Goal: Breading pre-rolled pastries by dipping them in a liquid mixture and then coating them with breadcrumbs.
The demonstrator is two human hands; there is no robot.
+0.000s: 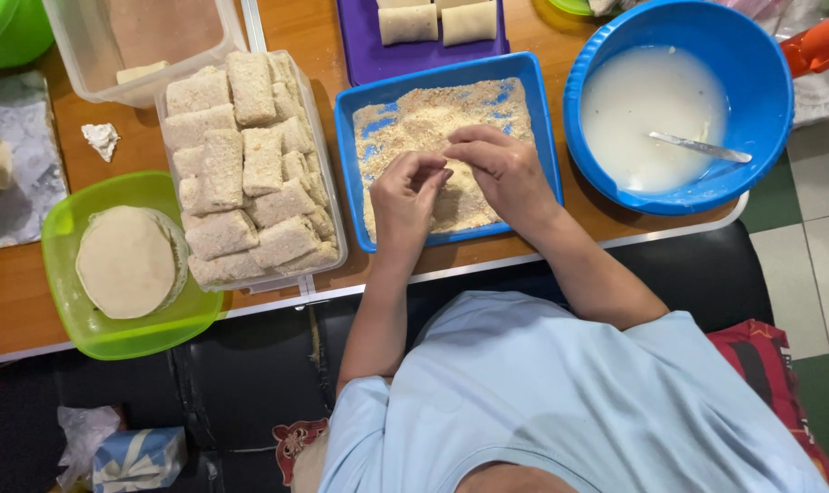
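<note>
My left hand (404,199) and my right hand (504,169) hover together over a blue rectangular tray (351,164) that holds a layer of breadcrumbs (433,117). The fingertips of both hands meet above the crumbs, fingers bunched and curled. Whether anything lies between them is hidden. Left of the tray stands a clear container (328,164) piled with several crumb-coated rolls (250,173). To the right is a round blue bowl (771,91) of white batter with a metal spoon (702,146) resting in it.
A purple tray (369,50) with uncoated rolls (408,23) sits behind the crumb tray. A green container (68,310) holds round flat wrappers (127,260). A clear tub (77,55) stands at the back left, near foil (17,196). The table's front edge runs just below my wrists.
</note>
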